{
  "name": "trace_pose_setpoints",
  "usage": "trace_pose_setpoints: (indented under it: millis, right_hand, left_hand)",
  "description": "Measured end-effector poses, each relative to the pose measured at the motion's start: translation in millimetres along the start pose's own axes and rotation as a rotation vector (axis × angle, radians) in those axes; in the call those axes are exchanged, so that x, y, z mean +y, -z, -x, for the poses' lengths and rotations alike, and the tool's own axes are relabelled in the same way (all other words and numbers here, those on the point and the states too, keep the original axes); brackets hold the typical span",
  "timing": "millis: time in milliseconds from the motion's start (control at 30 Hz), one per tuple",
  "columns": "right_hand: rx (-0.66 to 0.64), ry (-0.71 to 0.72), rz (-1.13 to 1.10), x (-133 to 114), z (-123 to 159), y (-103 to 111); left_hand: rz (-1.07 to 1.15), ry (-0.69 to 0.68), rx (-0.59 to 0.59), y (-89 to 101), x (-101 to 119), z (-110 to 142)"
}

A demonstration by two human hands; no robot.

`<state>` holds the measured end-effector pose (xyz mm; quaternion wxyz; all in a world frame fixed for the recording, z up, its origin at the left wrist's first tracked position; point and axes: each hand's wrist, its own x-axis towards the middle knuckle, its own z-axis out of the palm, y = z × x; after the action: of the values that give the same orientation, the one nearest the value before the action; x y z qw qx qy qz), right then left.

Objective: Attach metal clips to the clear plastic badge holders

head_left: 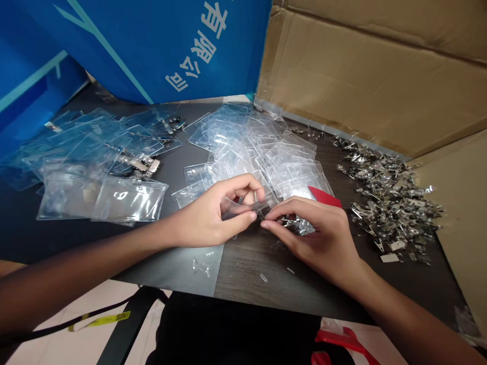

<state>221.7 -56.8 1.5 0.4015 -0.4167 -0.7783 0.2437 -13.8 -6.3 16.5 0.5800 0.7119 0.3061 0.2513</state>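
My left hand is shut on a small clear plastic badge holder, gripping it between thumb and fingers. My right hand pinches the holder's right edge, and its fingertips hide whatever lies at that end. A crumpled, shiny clear bit sits just under my right fingers. Behind both hands spreads a heap of clear vinyl badge holders. A red card pokes out beside my right hand.
A second pile of clear holders lies at left, and several metal badge clips are heaped at right on the dark table. Small clear pieces are scattered near the front. Blue printed packaging and cardboard wall the back.
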Motion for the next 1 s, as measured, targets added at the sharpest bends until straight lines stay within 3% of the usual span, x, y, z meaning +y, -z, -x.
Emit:
trace_pose_setpoints:
  millis: [267, 533, 733, 1000]
  right_hand:
    - [0.064, -0.084, 0.058, -2, 1, 1]
    - [0.038, -0.065, 0.053, 2, 1, 3]
    - [0.018, -0.039, 0.063, 2, 0, 2]
    - [0.029, -0.064, 0.061, 0, -1, 3]
  left_hand:
    - [0.043, -0.038, -0.135, 3.4, 0, 1]
    - [0.022, 0.007, -0.111, 2.8, -11, 3]
    - [0.004, 0.033, -0.096, 2.0, -5, 3]
    - [0.049, -0.071, -0.073, 1.2, -4, 2]
